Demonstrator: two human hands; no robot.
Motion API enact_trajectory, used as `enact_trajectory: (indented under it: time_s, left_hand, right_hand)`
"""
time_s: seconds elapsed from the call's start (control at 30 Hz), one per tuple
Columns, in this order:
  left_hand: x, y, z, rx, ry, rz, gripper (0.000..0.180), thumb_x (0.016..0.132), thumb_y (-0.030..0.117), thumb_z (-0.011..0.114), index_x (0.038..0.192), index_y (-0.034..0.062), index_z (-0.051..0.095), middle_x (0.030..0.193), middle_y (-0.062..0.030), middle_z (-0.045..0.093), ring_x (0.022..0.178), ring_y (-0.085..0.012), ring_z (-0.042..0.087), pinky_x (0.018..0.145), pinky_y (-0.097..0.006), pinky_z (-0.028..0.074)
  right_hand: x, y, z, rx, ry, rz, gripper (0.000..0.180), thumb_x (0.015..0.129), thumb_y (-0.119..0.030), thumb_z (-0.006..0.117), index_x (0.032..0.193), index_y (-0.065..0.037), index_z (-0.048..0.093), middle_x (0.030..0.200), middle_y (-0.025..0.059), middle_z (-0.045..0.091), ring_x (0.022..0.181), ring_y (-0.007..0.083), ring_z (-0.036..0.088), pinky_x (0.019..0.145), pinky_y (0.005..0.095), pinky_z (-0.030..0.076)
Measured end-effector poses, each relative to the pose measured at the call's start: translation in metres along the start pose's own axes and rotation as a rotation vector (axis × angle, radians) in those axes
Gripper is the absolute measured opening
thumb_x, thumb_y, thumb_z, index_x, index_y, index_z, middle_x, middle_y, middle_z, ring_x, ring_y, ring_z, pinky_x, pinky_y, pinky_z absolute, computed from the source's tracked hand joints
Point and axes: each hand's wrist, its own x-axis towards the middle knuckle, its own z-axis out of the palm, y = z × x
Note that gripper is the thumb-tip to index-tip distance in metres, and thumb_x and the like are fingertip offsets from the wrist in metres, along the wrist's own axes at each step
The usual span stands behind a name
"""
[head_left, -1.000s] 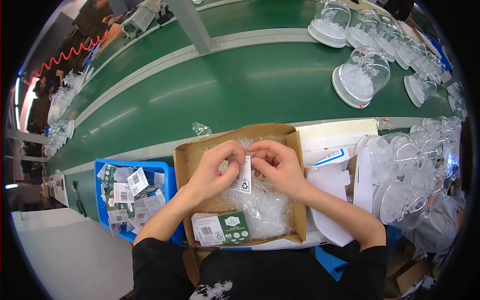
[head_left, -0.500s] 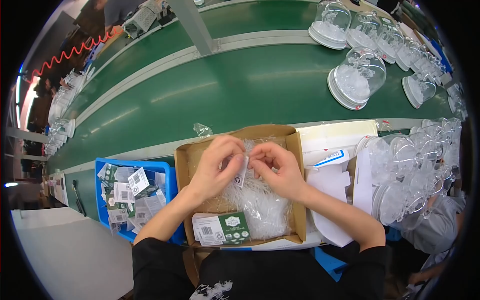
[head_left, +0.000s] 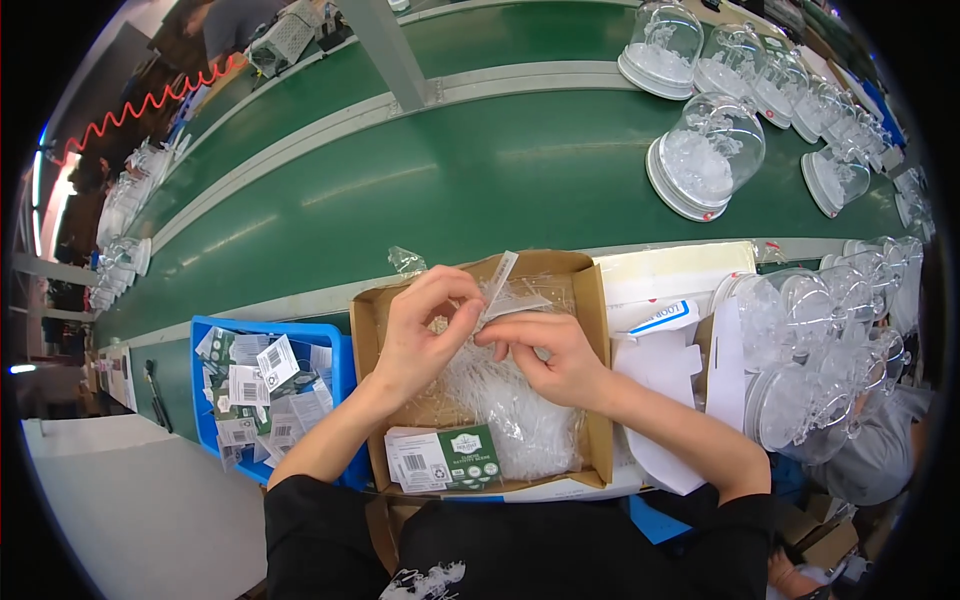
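Observation:
Above an open cardboard box (head_left: 600, 400) my two hands meet fingertip to fingertip. My left hand (head_left: 425, 325) is closed in a pinch at the lower end of a folded card tag (head_left: 501, 280), whose two leaves stand apart. My right hand (head_left: 555, 355) has its fingers curled in beside the tag's fold; whatever they pinch is too small to make out. Beneath them lies a heap of clear, thin plastic strands (head_left: 525, 420), partly in a bag. A stack of green and white tags (head_left: 440, 460) sits at the box's near left corner.
Left of the box stands a blue bin (head_left: 343, 375) with many loose tags. A green conveyor belt (head_left: 400, 205) runs beyond, carrying glass domes on white bases (head_left: 700, 165) at right. More domes (head_left: 790, 350) crowd the right side by white packaging (head_left: 655, 380). Another person (head_left: 880, 450) is there.
The tag, which hung below my fingers, now points upward with its leaves spread. My right hand has turned flatter and shifted slightly left. The nearest dome on the belt has moved a little left.

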Motion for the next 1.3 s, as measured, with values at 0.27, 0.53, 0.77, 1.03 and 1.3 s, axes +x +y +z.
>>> enact_trajectory:
  time_s: [0.27,0.53,0.77,1.03,1.3]
  left_hand:
    - [-0.004,0.002,0.001,-0.168,-0.091,-0.339,0.01,0.091,0.006,0.056,0.096,-0.0014,0.06,0.085,-0.0068,0.064,0.076,-0.0103,0.062,0.065,-0.024,0.049]
    - [-0.004,0.0,0.004,0.048,-0.056,-0.198,0.007,0.089,0.003,0.056,0.095,-0.0004,0.059,0.08,-0.0064,0.064,0.074,-0.0123,0.063,0.064,-0.025,0.05]
    - [-0.007,0.005,0.007,0.004,-0.161,-0.182,0.007,0.089,0.0,0.054,0.095,-0.0007,0.057,0.084,-0.0089,0.064,0.074,-0.0157,0.065,0.065,-0.027,0.053]
    - [-0.007,0.004,0.003,-0.217,-0.159,-0.21,0.013,0.093,0.003,0.052,0.103,0.0006,0.061,0.088,-0.0045,0.065,0.079,-0.0111,0.063,0.065,-0.024,0.051]
    - [-0.005,0.01,-0.002,-0.396,-0.219,-0.285,0.012,0.093,0.003,0.054,0.102,-0.0009,0.06,0.091,-0.0046,0.064,0.077,-0.0086,0.058,0.068,-0.022,0.048]
  right_hand:
    - [-0.001,-0.001,0.003,-0.046,0.04,-0.028,0.022,0.081,0.005,0.059,0.1,-0.002,0.067,0.09,0.0113,0.068,0.074,0.0221,0.066,0.065,0.0303,0.052]
    - [0.001,-0.004,-0.005,-0.044,0.268,0.001,0.012,0.083,-0.003,0.067,0.094,-0.001,0.069,0.089,0.0083,0.064,0.075,0.0164,0.062,0.062,0.0245,0.047]
    - [-0.004,0.0,-0.004,0.126,0.169,0.147,0.012,0.087,-0.001,0.061,0.098,0.001,0.065,0.088,0.0069,0.066,0.08,0.0122,0.063,0.069,0.0232,0.051]
    - [-0.004,0.0,-0.002,0.14,0.194,0.12,0.014,0.087,-0.001,0.061,0.1,0.001,0.065,0.087,0.0077,0.068,0.076,0.0113,0.065,0.065,0.0228,0.052]
    - [-0.003,-0.004,-0.001,0.303,0.229,0.196,0.013,0.089,0.0,0.057,0.101,0.002,0.063,0.083,0.0082,0.066,0.071,0.0101,0.062,0.062,0.0227,0.051]
